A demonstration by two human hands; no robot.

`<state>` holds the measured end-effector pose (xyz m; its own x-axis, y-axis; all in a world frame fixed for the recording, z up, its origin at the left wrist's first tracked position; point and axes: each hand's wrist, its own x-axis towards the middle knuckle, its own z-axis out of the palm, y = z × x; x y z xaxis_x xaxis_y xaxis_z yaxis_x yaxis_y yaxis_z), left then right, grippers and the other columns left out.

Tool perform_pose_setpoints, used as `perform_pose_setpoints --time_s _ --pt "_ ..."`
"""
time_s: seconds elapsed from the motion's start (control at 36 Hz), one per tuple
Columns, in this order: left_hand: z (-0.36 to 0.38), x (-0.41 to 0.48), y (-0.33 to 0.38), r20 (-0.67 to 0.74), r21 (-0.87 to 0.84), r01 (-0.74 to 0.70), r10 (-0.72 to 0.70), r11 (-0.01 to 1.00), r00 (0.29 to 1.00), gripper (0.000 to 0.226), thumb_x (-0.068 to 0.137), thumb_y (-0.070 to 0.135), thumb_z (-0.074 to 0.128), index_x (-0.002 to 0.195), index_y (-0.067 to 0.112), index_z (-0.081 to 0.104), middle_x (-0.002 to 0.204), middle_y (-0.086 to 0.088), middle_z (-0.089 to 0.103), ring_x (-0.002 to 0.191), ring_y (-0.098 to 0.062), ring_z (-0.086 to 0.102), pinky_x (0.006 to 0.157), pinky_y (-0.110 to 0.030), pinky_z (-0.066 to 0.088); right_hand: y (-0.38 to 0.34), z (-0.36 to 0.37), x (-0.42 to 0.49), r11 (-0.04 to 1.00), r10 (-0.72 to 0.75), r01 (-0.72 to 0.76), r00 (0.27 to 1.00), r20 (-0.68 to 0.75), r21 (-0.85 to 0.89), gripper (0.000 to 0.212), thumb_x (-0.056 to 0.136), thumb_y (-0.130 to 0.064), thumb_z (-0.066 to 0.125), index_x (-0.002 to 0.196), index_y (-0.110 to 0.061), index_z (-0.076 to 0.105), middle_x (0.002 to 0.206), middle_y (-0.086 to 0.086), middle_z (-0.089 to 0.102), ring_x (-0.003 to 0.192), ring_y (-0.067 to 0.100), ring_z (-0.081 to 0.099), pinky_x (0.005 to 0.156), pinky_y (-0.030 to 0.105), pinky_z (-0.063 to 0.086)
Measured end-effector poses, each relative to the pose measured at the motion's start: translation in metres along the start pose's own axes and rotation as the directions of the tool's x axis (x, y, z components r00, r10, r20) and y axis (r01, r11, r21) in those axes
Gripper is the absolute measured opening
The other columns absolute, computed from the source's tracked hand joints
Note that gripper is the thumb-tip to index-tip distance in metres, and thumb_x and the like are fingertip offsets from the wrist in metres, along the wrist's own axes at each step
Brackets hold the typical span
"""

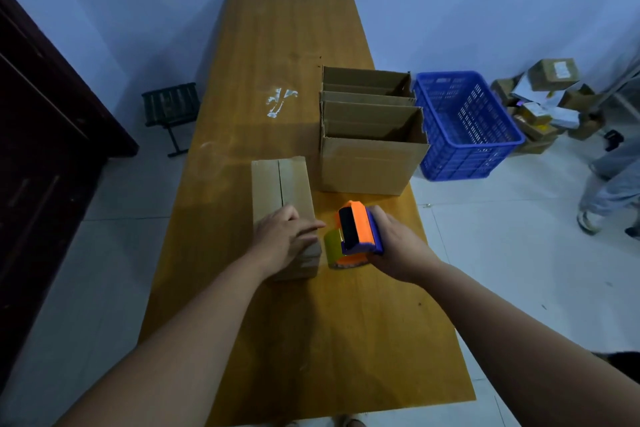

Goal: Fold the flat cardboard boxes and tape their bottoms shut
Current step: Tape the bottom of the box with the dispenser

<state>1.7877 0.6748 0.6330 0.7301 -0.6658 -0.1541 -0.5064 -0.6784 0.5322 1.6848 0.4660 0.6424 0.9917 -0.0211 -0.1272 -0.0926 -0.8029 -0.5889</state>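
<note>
The folded box [282, 215] is pressed flat by left-hand fingers [308, 228]; the tape dispenser [353, 236] is gripped by the right hand [398, 246].

On the table [284, 45] in front of me, the folded box [277, 184] lies left of the centre line, and my left hand [282, 239] rests on its near end. Just right of it, my right hand [398, 246] holds the tape dispenser [353, 236]. Behind the dispenser, open boxes [367, 166] stand one behind another along the table's right edge. A crate [467, 128] sits on the floor just beside them, with a pile of parcels [547, 97] further right. A stool [169, 107] stands on the floor left of the table.
</note>
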Motion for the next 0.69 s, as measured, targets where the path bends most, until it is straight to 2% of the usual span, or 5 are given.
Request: perform_pose_setpoints --time_s 0.06,0.22,0.44,0.61,0.69 --pt "0.001 -0.001 0.000 -0.002 -0.014 0.009 -0.009 1.000 1.000 0.023 0.092 0.040 0.053 0.113 0.047 0.057 0.093 0.006 0.042 0.088 -0.012 0.044 0.074 -0.024 0.044 -0.001 0.001 0.000 1.000 0.000 0.000 1.000 0.000 -0.019 0.058 0.080 -0.028 0.075 0.123 -0.024 0.037 0.111 -0.008 0.054 0.094 0.008 0.056 0.077 0.024 0.050" --pt "0.001 0.003 0.002 0.006 0.056 0.012 -0.012 0.998 1.000 0.035 0.094 0.042 0.048 0.129 0.043 0.052 0.089 0.008 0.037 0.085 -0.010 0.039 0.067 -0.020 0.033 0.015 0.011 0.003 0.985 0.062 -0.056 0.997 0.037 -0.160 0.053 0.084 -0.027 0.071 0.124 -0.022 0.035 0.110 -0.006 0.054 0.091 0.007 0.054 0.075 0.025 0.050" --pt "0.001 0.005 0.002 0.030 0.115 0.020 -0.024 0.993 0.999 0.034 0.096 0.040 0.045 0.130 0.040 0.051 0.094 0.007 0.035 0.092 -0.011 0.039 0.073 -0.023 0.033 0.027 0.022 0.005 0.903 0.109 -0.072 0.992 0.063 -0.423 0.064 0.088 -0.028 0.065 0.137 -0.024 0.026 0.129 -0.001 0.044 0.111 0.012 0.047 0.076 0.025 0.046" --pt "0.001 0.006 0.003 0.038 0.133 0.035 -0.040 0.991 0.998 0.033 0.097 0.040 0.044 0.129 0.040 0.050 0.097 0.007 0.035 0.097 -0.012 0.039 0.078 -0.023 0.035 0.024 0.016 0.007 0.816 0.060 -0.024 0.997 0.043 -0.578 0.067 0.087 -0.036 0.065 0.140 -0.023 0.024 0.133 0.003 0.045 0.121 0.017 0.045 0.095 0.028 0.040" --pt "0.001 0.005 0.002 0.047 0.127 0.041 -0.047 0.991 0.998 0.033 0.097 0.042 0.042 0.129 0.041 0.049 0.098 0.007 0.034 0.097 -0.012 0.038 0.079 -0.025 0.034 0.025 0.011 0.005 0.847 0.076 -0.033 0.995 0.058 -0.530 0.066 0.085 -0.037 0.067 0.136 -0.026 0.026 0.128 0.001 0.048 0.115 0.016 0.048 0.093 0.030 0.043"
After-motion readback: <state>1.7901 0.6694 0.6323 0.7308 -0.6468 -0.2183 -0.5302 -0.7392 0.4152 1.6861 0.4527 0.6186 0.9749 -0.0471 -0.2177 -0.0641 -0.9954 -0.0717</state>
